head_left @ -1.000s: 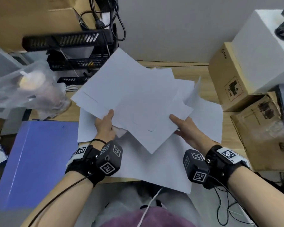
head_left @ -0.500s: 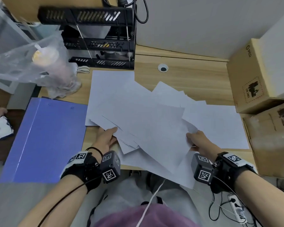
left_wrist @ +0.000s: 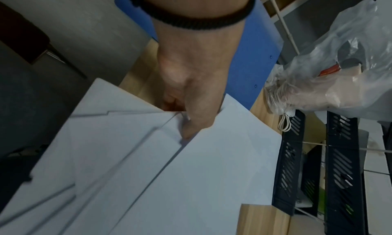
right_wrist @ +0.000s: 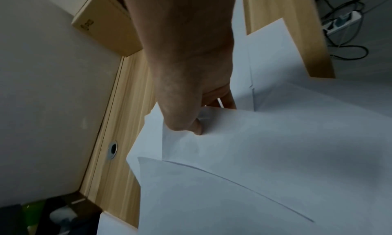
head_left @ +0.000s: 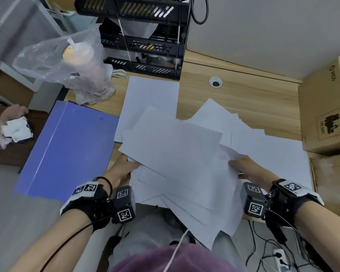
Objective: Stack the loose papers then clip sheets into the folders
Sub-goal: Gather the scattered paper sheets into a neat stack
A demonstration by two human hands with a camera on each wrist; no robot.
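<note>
A fanned bundle of white sheets [head_left: 181, 165] is held between both hands over the near edge of the wooden desk [head_left: 249, 99]. My left hand [head_left: 122, 171] pinches its left edge, thumb on top [left_wrist: 195, 121]. My right hand [head_left: 243, 165] pinches the right edge, thumb pressed onto the top sheet [right_wrist: 186, 124]. More loose sheets [head_left: 151, 99] lie flat on the desk behind and to the right [head_left: 269, 154]. A blue folder [head_left: 67, 150] lies shut at the left, overhanging the desk's edge.
A black tiered tray rack [head_left: 145, 42] stands at the back. A drink cup in a clear plastic bag [head_left: 77, 61] sits left of it. Cardboard boxes [head_left: 326, 107] line the right side. A cable hole [head_left: 215, 82] is in the desk. Cables and a power strip [head_left: 281, 260] lie on the floor.
The bundle has come down from a raised position and been drawn toward the near desk edge. Both hands moved lower and closer to my body, still gripping the sheets.
</note>
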